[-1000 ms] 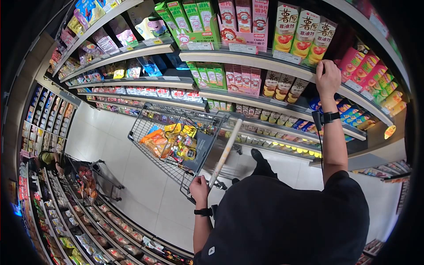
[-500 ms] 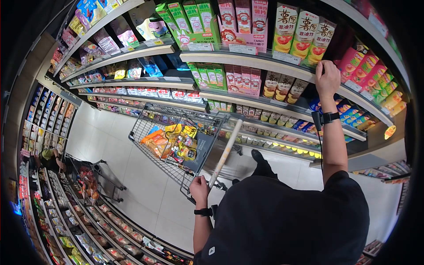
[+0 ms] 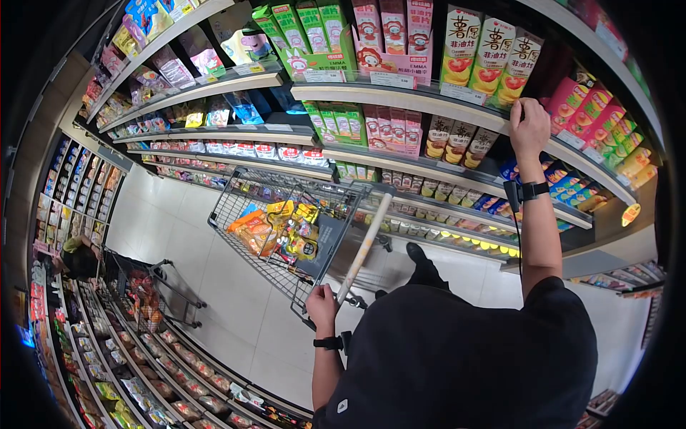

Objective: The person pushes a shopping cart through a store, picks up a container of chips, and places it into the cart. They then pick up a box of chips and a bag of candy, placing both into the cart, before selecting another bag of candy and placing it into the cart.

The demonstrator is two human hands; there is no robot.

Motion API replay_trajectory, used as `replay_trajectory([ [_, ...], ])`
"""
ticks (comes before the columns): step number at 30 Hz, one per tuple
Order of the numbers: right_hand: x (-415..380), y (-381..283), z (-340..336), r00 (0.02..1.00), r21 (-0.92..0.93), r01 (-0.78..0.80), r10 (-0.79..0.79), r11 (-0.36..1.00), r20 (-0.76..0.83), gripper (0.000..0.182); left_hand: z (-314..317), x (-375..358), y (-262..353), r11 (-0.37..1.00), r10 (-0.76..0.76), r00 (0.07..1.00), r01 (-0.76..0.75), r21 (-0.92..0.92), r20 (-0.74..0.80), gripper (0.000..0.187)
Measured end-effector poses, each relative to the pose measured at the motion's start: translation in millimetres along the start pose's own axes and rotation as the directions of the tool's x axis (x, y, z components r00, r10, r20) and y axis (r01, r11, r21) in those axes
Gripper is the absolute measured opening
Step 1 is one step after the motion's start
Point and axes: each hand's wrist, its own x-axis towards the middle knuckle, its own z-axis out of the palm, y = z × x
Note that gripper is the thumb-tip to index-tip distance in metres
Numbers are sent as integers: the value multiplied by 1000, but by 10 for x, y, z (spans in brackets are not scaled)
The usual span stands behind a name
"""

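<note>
My right hand (image 3: 529, 129) is raised to the front of an upper shelf (image 3: 400, 95), its fingers curled over the shelf edge just below the rightmost tall chip box (image 3: 520, 68). Two matching white-and-yellow boxes (image 3: 493, 53) stand upright beside that one. Low down, my left hand (image 3: 321, 306) is closed at the rear corner of a wire shopping cart (image 3: 275, 282), by the lower end of its pale handle bar (image 3: 366, 247). Its fingertips are partly hidden. Orange and yellow snack packs (image 3: 257, 234) lie in the cart.
Green boxes (image 3: 311, 28) and pink boxes (image 3: 393, 28) line the shelf to the left, pink and green canisters (image 3: 593, 107) to the right. Across the tiled aisle (image 3: 221, 286), a person (image 3: 82, 257) is beside another cart (image 3: 146, 286) along shelves of packaged food.
Across the aisle, the other person has shifted posture and the cart there has moved slightly right. My two hands and my cart look unmoved.
</note>
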Motion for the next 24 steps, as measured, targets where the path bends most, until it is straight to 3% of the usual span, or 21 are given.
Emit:
replay_trajectory([
  [24, 0, -13, -7, 1000, 0, -8, 8, 1000, -4, 11, 22, 23, -54, 1000, -9, 1000, 9, -4, 15, 29],
])
